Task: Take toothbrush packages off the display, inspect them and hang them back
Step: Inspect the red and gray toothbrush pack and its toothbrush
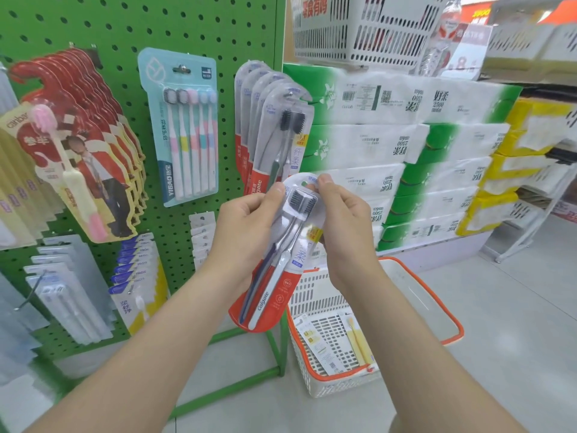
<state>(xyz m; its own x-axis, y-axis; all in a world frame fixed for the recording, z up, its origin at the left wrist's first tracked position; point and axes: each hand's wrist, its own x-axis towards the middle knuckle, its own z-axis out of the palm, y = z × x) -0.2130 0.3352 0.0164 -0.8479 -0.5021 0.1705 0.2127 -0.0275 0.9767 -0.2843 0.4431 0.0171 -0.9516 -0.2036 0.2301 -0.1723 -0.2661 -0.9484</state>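
Green pegboard [199, 32] fills the backdrop, a row of matching packs [274, 126] hanging just above the hands. Both the left hand [246, 226] and right hand [343, 220] pinch the Colgate toothbrush package [281, 264] near its top — tilted, clear of the hook. To rehang well, keep the hang hole uncovered and level it first.

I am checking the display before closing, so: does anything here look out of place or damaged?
A yellow pack lies flat in the floor basket, not hung on the pegboard like the rest. The held Colgate pack shows no visible damage.
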